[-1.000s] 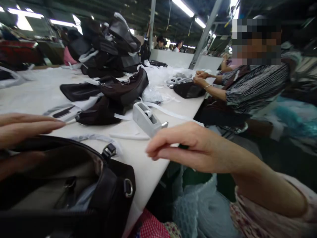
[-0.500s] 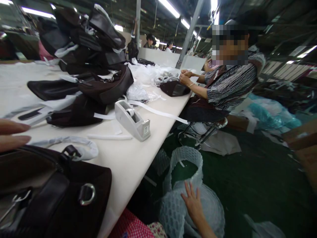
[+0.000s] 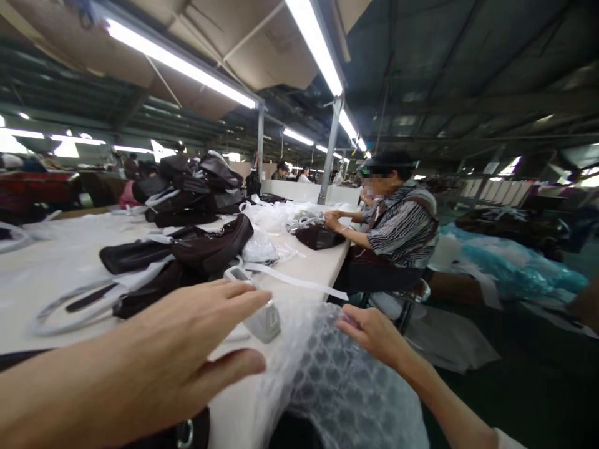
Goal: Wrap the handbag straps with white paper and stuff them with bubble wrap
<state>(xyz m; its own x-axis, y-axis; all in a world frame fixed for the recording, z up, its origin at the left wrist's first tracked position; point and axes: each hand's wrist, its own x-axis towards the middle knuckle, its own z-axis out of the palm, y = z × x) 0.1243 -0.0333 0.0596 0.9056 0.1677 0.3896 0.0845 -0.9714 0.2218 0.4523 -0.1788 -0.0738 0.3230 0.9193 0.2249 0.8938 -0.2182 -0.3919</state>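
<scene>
My right hand point(image 3: 372, 333) is closed on the upper edge of a sheet of clear bubble wrap point(image 3: 346, 380), raised at the table's edge. The sheet hangs down from my fingers, its left side blurred over the tabletop. My left hand point(image 3: 201, 337) reaches in from the left with fingers stretched and thumb apart, holding nothing. Behind its fingertips stands a grey tape dispenser point(image 3: 266, 321), partly covered by the hand. Below my left forearm a dark brown handbag point(image 3: 199, 427) shows only in part, with a metal ring on it.
More dark bags point(image 3: 210, 246) lie on the white table point(image 3: 309, 271), with a taller pile point(image 3: 187, 190) behind. A white strip point(image 3: 299, 284) runs past the table edge. A co-worker point(image 3: 397, 218) sits on the right, hands at a dark bag point(image 3: 318, 236). Blue plastic point(image 3: 519, 262) lies beyond.
My right hand has come up from the bubble wrap roll on the floor and now holds a sheet at table height. My left hand has moved rightward into view. The camera has tilted up.
</scene>
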